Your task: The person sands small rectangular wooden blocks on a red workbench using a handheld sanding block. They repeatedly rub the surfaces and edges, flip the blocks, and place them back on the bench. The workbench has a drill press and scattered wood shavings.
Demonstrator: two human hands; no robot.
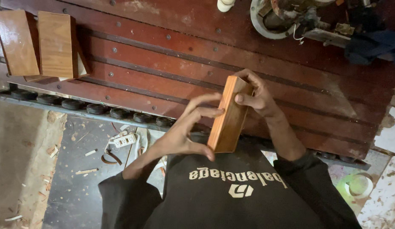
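I hold a long orange-brown wooden block [228, 116] with both hands over the near edge of a dark red workbench [184, 55]. My left hand [187, 131] grips its lower end, thumb under the bottom corner and fingers laid across the side. Around the upper end my right hand [257, 95] is wrapped, thumb on the front face. The block stands tilted, its top leaning to the right.
Two similar wooden blocks [53, 44] lie at the bench's far left. A row of black rollers [100, 109] runs along the front edge. A round metal machine part [282, 17] and dark cloth [371, 42] sit at the top right. A white power strip [123, 140] lies on the littered floor.
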